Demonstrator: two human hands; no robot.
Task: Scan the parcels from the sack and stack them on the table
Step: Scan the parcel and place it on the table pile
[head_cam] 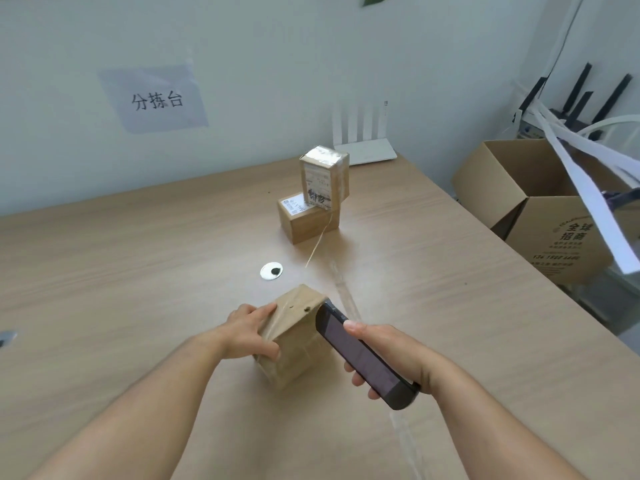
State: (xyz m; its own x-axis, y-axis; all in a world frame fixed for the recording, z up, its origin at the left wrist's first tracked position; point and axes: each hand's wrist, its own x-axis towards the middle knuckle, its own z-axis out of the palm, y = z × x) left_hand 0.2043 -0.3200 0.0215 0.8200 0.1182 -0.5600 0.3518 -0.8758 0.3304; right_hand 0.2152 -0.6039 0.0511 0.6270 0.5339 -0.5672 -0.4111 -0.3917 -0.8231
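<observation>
A brown taped cardboard parcel (294, 330) is tilted above the wooden table (121, 271), and my left hand (251, 332) grips its left side. My right hand (384, 355) holds a dark handheld scanner (360, 358), whose front end is right beside the parcel's right face. Farther back on the table stands a stack of two parcels: a flat brown parcel with a white label (306, 218) below, and an upright taped parcel (325, 176) on top of it. A thin tape strand hangs from the stack toward the table. No sack is in view.
A white cable grommet (272, 271) sits in the table between the held parcel and the stack. A white router (363, 147) stands at the back edge by the wall. An open cardboard box (540, 209) and white strips (588, 188) lie off the table's right side.
</observation>
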